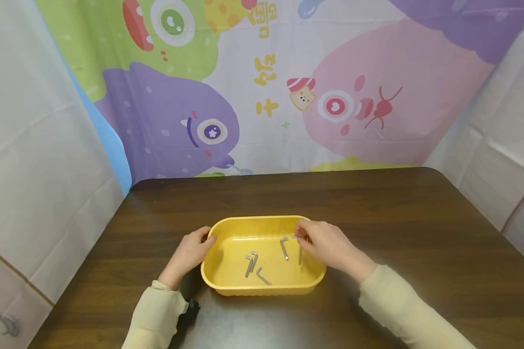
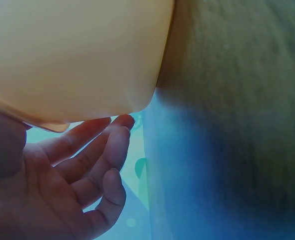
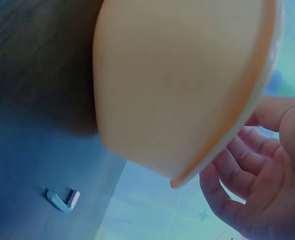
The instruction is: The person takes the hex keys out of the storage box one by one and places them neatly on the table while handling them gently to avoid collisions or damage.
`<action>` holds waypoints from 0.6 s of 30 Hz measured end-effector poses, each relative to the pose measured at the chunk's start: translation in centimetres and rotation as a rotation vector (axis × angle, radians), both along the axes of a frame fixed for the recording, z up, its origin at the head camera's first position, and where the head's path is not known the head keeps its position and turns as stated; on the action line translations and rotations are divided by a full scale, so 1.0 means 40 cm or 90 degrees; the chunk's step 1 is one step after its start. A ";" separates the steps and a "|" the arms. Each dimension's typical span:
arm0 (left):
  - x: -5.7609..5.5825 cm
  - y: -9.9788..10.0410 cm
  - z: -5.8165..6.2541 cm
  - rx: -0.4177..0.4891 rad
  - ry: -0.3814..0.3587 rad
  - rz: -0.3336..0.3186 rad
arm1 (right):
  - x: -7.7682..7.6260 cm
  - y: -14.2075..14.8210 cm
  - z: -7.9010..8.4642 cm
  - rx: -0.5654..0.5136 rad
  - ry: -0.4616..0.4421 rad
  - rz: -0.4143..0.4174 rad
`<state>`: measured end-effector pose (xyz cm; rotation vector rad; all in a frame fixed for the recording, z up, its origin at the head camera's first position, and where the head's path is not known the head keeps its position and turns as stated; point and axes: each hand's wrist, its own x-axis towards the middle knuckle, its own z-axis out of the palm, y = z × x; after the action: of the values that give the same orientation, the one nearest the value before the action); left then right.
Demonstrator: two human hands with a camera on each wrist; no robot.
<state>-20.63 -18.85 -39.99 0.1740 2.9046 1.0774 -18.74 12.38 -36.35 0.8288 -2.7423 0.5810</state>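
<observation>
A yellow plastic tray (image 1: 262, 291) sits on the table with several grey L-shaped hex keys inside. My left hand (image 1: 191, 252) holds the tray's left rim, thumb over the edge; in the left wrist view its fingers (image 2: 115, 147) curl loosely below the outer wall. Over the far right corner, my right hand (image 1: 329, 242) reaches into the tray and pinches a hex key (image 1: 300, 254) that hangs downward. Just left of it lies another hex key (image 1: 284, 248). Two hex keys (image 1: 250, 264) lie close together nearer the middle, and one (image 1: 263, 276) rests by the near wall.
The dark wooden table (image 1: 375, 203) spreads around the tray. In the right wrist view a small L-shaped metal piece (image 3: 62, 201) lies on the dark surface beyond the tray. A cartoon-printed curtain (image 1: 266, 135) hangs behind the table's far edge.
</observation>
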 end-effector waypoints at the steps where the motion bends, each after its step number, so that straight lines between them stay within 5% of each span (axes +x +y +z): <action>1: 0.000 0.001 0.000 0.001 -0.001 0.001 | -0.001 0.002 0.003 -0.001 -0.001 0.000; 18: 0.000 -0.001 0.001 0.004 -0.010 -0.002 | -0.016 0.043 0.030 -0.028 -0.023 -0.037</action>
<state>-20.63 -18.90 -39.95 0.1695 2.8863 1.0816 -19.39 14.11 -35.13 0.7327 -2.7651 0.6470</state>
